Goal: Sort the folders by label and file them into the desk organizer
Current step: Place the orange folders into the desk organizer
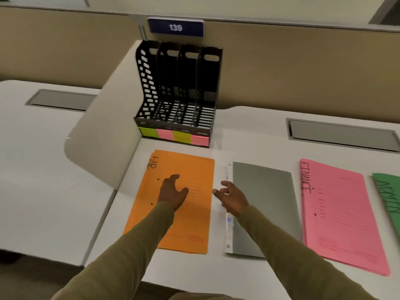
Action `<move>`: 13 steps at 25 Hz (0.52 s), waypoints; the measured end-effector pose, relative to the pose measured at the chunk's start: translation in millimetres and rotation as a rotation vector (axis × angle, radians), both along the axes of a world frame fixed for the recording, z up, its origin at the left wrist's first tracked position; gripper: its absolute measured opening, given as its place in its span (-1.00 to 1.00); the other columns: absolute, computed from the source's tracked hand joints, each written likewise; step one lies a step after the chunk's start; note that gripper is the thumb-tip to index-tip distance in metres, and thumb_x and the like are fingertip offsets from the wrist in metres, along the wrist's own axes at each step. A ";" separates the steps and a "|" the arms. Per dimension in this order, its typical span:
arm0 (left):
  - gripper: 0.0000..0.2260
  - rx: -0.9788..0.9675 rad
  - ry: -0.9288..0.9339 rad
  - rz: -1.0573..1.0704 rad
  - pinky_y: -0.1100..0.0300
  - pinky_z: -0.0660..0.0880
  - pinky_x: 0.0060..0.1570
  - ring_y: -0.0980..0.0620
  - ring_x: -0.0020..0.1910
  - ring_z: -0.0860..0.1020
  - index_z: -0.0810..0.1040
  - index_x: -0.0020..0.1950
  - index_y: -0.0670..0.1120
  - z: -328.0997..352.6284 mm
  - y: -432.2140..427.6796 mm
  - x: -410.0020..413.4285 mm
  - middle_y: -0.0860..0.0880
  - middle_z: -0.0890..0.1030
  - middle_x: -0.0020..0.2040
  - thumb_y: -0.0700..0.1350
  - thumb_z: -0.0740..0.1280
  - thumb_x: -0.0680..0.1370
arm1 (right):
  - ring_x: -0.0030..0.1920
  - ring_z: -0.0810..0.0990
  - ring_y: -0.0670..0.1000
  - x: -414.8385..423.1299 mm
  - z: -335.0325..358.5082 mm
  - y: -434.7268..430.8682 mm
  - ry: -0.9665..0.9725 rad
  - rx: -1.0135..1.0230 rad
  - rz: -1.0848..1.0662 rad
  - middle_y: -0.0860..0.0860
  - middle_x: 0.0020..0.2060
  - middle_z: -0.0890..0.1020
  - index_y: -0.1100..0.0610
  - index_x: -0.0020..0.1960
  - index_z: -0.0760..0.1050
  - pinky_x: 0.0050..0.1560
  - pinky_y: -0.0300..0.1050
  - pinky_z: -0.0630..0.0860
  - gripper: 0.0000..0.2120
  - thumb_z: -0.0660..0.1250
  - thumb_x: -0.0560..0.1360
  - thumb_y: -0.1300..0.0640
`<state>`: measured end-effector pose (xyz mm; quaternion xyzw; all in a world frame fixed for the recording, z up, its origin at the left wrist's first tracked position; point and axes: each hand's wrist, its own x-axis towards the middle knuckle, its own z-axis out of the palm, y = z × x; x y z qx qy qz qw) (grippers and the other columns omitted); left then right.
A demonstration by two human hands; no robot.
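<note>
1. Head view: four folders lie flat in a row on the white table (249, 135): an orange folder (194, 169) marked "HR", a grey folder (266, 202), a pink folder (337, 213) marked "FINANCE", and a green folder (387, 191) cut off at the frame's edge.
2. The black desk organizer (179, 94) stands upright behind the orange folder, its four slots tagged with coloured notes.
3. The left hand (172, 192) rests on the orange folder, fingers loosely spread.
4. The right hand (232, 197) hovers at the grey folder's left edge, fingers spread, holding nothing.
</note>
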<state>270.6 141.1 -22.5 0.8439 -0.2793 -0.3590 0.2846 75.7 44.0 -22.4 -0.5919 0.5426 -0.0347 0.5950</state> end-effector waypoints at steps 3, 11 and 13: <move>-0.34 0.250 -0.211 0.116 -0.18 0.39 0.28 -0.24 0.36 0.34 0.19 0.53 -0.08 -9.0 25.6 39.5 -0.19 0.29 0.43 0.04 0.37 0.51 | 0.34 0.49 0.14 31.8 -13.2 18.9 0.037 0.102 0.059 0.10 0.43 0.44 0.00 0.52 0.23 0.35 0.11 0.47 -0.27 0.40 0.47 -0.19; -0.36 0.384 -0.097 0.174 -0.16 0.40 0.28 -0.23 0.31 0.40 0.26 0.46 -0.13 -24.5 37.6 75.3 -0.19 0.41 0.31 0.10 0.38 0.48 | 0.36 0.47 0.18 59.6 -29.7 40.2 0.200 0.044 0.219 0.04 0.43 0.45 0.00 0.50 0.23 0.34 0.14 0.44 -0.36 0.29 0.53 -0.24; -0.35 0.423 -0.091 0.186 -0.14 0.38 0.29 -0.21 0.31 0.41 0.28 0.45 -0.10 -23.6 34.5 81.5 -0.16 0.44 0.31 0.14 0.39 0.46 | 0.35 0.47 0.19 59.1 -29.6 38.0 0.197 0.064 0.189 0.04 0.43 0.45 0.00 0.49 0.24 0.35 0.17 0.46 -0.36 0.30 0.52 -0.23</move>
